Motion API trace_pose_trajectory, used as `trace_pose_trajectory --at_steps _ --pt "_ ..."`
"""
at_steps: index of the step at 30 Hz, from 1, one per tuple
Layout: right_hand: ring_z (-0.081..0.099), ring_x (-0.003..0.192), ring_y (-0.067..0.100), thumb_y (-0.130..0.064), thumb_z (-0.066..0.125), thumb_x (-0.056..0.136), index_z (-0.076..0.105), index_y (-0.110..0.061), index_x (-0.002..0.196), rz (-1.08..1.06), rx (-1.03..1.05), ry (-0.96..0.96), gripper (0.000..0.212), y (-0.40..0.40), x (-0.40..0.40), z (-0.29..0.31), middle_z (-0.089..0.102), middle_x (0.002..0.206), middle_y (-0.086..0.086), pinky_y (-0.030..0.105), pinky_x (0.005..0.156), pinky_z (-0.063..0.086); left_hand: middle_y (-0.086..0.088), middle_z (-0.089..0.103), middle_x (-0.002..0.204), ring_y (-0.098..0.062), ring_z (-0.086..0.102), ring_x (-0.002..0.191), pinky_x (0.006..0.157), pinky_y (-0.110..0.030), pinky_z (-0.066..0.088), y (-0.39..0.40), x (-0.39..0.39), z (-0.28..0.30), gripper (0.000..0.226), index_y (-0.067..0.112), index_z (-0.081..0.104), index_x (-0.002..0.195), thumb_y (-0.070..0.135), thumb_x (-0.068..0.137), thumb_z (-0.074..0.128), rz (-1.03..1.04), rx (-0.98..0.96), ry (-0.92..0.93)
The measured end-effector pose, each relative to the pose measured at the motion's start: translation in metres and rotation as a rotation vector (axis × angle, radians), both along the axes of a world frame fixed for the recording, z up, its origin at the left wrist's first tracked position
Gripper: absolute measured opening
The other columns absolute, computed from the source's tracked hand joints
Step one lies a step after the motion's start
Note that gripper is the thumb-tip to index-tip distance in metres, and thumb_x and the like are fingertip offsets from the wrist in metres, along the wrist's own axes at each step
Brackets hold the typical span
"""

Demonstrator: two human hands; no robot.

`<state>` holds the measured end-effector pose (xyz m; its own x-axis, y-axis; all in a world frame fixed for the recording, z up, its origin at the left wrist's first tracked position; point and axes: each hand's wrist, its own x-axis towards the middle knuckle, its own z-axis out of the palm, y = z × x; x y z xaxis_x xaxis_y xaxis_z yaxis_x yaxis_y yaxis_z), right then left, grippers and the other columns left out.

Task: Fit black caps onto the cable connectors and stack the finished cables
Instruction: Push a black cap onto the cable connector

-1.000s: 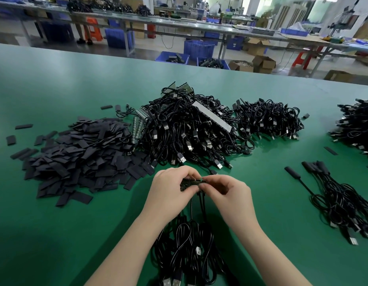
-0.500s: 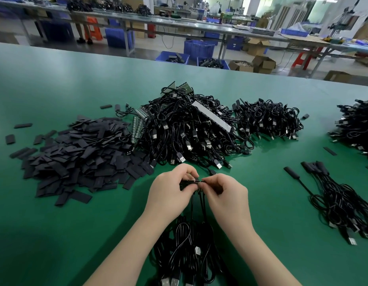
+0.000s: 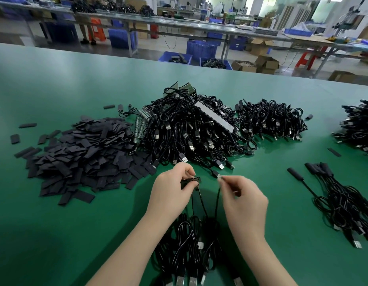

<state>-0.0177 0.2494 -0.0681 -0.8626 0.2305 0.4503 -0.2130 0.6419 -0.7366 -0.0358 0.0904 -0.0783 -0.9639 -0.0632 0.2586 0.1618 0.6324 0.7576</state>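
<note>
Left hand [image 3: 170, 190] pinches a small connector strip [image 3: 190, 181] at centre, right hand [image 3: 241, 200] pinches one cable end [image 3: 220, 178] just beside it; caps pile [image 3: 82, 155] at 9 o'clock; align squarely, push straight.

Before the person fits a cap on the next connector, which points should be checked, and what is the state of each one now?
1. Left hand holds the connector strip: ok.
2. Right hand pinches one cable end: ok.
3. That end is apart from the strip: ok.
4. A cap is in either hand: not ok, none visible.
5. Cap pile lies beside the left hand: ok.
6. Finished cables lie to the right, with green table bare between: ok.
</note>
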Motion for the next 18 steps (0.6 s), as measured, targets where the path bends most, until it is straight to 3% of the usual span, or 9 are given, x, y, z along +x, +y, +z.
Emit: trace_pose_trajectory --at_steps 4,7,10,13,16,18 --pt "0.064 0.078 0.006 -0.024 0.065 0.093 0.059 -0.043 0.088 -0.035 -0.184 0.216 0.020 0.013 0.009 0.045 0.065 0.084 -0.015 0.015 0.062 0.050 0.017 0.067 0.099 -0.005 0.061 0.099 0.097 -0.028 0.038 0.002 -0.002 0.000 0.025 0.032 0.060 0.108 0.031 0.086 0.072 -0.012 -0.166 0.066" --pt "0.068 0.072 0.012 -0.025 0.066 0.093 0.061 -0.042 0.088 0.096 -0.288 0.291 0.018 0.005 0.017 0.078 0.066 0.084 -0.013 0.011 0.053 0.045 0.014 0.066 0.113 -0.009 0.057 0.108 0.098 -0.025 0.032 0.006 -0.003 0.003 0.033 0.032 0.060 0.125 0.039 0.093 0.062 0.014 -0.192 0.106" --pt "0.068 0.069 0.014 -0.019 0.066 0.093 0.062 -0.034 0.090 0.275 -0.371 0.226 0.016 -0.011 0.019 0.094 0.067 0.084 -0.009 0.018 0.051 0.046 0.020 0.058 0.119 -0.005 0.054 0.115 0.103 -0.032 0.038 0.002 0.000 0.009 0.038 0.027 0.058 0.130 0.045 0.102 0.042 0.114 0.019 0.222" --pt "0.072 0.073 0.016 -0.011 0.065 0.094 0.065 -0.028 0.085 0.417 -0.636 0.089 0.020 -0.025 0.015 0.096 0.067 0.081 -0.009 0.020 0.064 0.055 0.025 0.057 0.118 -0.001 0.055 0.115 0.100 -0.039 0.046 -0.007 0.005 0.013 0.038 0.023 0.058 0.128 0.037 0.102 0.034 0.205 0.224 0.441" --pt "0.075 0.084 0.026 -0.013 0.065 0.094 0.066 -0.032 0.080 0.438 -0.951 -0.014 0.024 -0.035 0.006 0.091 0.066 0.081 -0.010 0.025 0.072 0.057 0.017 0.061 0.116 -0.019 0.062 0.103 0.089 -0.051 0.050 -0.015 0.006 0.019 0.030 0.029 0.055 0.124 0.030 0.102 0.035 0.264 0.306 0.564" --pt "0.075 0.085 0.024 -0.011 0.063 0.096 0.064 -0.025 0.086 0.354 -1.087 -0.101 0.017 -0.038 -0.002 0.078 0.065 0.089 -0.002 0.026 0.072 0.058 0.014 0.064 0.110 -0.021 0.063 0.094 0.082 -0.053 0.051 -0.018 0.007 0.023 0.027 0.033 0.056 0.121 0.029 0.100 0.041 0.294 0.341 0.582"
